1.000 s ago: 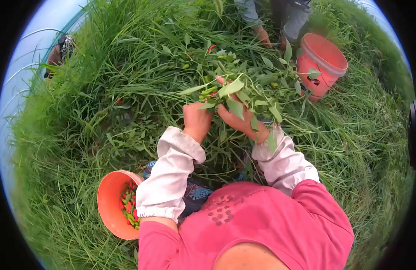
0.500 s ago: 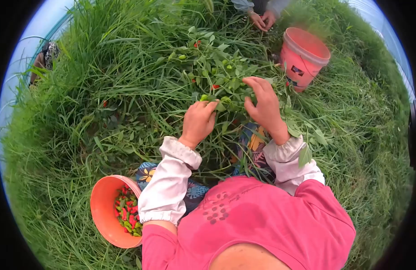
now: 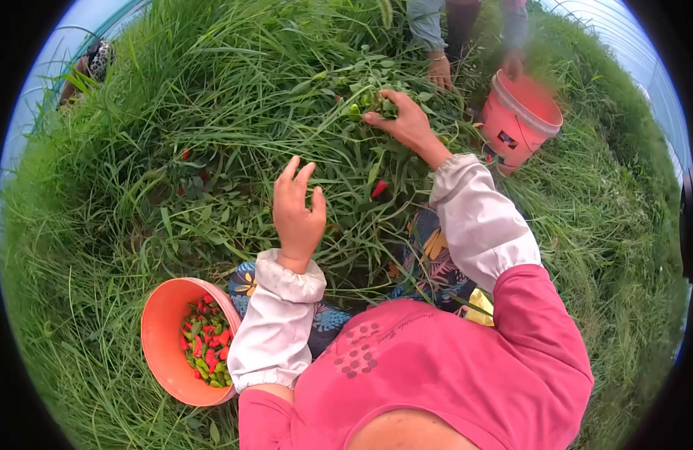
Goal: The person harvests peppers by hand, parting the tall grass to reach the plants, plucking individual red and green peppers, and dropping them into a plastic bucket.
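My right hand [image 3: 405,121] reaches far forward into a leafy pepper plant [image 3: 365,90] and its fingers pinch at a green pepper [image 3: 355,112] among the leaves. My left hand [image 3: 297,211] hovers over the grass with fingers spread and nothing in it. A red pepper [image 3: 379,188] hangs in the grass between my two arms. An orange bucket [image 3: 160,324] at my lower left holds several red and green peppers [image 3: 205,346].
Tall grass surrounds me on all sides. A pink bucket [image 3: 520,120] stands at the upper right, with another person's hands [image 3: 439,72] working in the plants beside it. A further person [image 3: 91,64] shows at the upper left edge.
My right hand has stretched forward and up into the plant. My left hand has let go of the leaves, pulled back and opened. The view has shifted slightly.
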A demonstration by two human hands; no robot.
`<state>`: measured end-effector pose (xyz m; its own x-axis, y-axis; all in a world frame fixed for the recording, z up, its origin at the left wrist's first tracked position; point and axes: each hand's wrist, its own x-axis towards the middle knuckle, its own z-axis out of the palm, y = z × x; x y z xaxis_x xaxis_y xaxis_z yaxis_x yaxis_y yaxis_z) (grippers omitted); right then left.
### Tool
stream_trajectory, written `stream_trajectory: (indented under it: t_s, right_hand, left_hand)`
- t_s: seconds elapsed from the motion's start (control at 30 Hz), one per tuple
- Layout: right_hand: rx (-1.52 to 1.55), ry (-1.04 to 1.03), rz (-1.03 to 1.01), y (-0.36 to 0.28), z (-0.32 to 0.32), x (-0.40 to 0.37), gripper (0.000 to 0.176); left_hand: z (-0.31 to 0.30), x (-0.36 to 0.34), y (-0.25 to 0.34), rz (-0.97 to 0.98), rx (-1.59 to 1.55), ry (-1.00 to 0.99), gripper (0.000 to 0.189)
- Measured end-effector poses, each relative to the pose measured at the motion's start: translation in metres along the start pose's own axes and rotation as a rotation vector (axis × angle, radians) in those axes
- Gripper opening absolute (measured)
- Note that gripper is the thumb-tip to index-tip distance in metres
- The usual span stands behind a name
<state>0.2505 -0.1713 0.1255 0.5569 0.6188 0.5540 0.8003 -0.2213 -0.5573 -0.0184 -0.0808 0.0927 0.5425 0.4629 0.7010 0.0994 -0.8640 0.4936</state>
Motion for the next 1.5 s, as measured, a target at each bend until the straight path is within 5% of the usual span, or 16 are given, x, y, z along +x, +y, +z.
stream_trajectory:
  t_s: [0.2, 0.3, 0.4, 0.5, 0.63, 0.7, 0.77, 0.83, 0.87, 0.93, 1.03, 1.17, 1.37, 1.5]
  right_hand:
    - [0.212, 0.201, -0.003, -0.081, -0.059, 0.093, 0.066]
    - [0.204, 0.27, -0.114, -0.152, -0.08, 0.113, 0.073]
    - [0.247, 0.328, -0.198, -0.206, -0.086, 0.109, 0.06]
    - [0.471, 0.388, -0.338, -0.213, -0.052, 0.096, 0.049]
    - [0.68, 0.231, -0.206, -0.166, 0.011, 0.044, 0.039]
    - [0.725, 0.106, 0.047, -0.12, 0.058, 0.015, 0.035]
    - [0.656, -0.175, 0.379, -0.079, 0.085, -0.018, 0.033]
    - [0.607, -0.228, 0.552, -0.046, 0.115, -0.048, 0.032]
    - [0.52, -0.149, 0.471, -0.036, 0.122, -0.056, 0.037]
    - [0.48, -0.034, 0.348, -0.028, 0.143, -0.068, 0.044]
    - [0.799, -0.219, 0.335, -0.024, 0.132, -0.051, 0.036]
    - [1.065, -0.164, 0.482, -0.003, 0.117, -0.035, 0.02]
    - [1.277, -0.245, 0.717, 0.02, 0.126, -0.06, 0.021]
    - [1.052, -0.287, 0.446, 0.01, 0.137, -0.084, 0.021]
  left_hand:
    - [-0.014, -0.02, -0.028, -0.446, -0.193, 0.099, 0.031]
    - [-0.006, -0.033, -0.056, -0.492, -0.21, 0.157, 0.027]
    - [-0.012, -0.036, -0.067, -0.458, -0.217, 0.159, 0.026]
    - [-0.04, -0.019, -0.011, -0.652, -0.369, 0.229, 0.027]
    - [-0.05, -0.023, -0.031, -0.578, -0.274, 0.259, 0.024]
    - [-0.05, -0.023, -0.039, -0.78, -0.521, 0.408, 0.023]
    - [-0.053, -0.024, -0.039, -0.831, -0.525, 0.387, 0.025]
    - [-0.054, -0.025, -0.046, -0.84, -0.627, 0.346, 0.032]
    - [-0.039, -0.018, -0.051, -1.01, -0.381, 0.373, 0.018]
    - [-0.045, -0.027, -0.066, -0.958, -0.578, 0.38, 0.021]
    - [-0.051, -0.034, -0.082, -0.936, -0.689, 0.422, 0.022]
    - [-0.066, -0.036, -0.092, -0.946, -0.705, 0.522, 0.016]
    - [-0.059, -0.032, -0.081, -0.893, -0.655, 0.34, 0.014]
    - [-0.041, -0.009, -0.05, -0.715, -0.615, 0.234, 0.014]
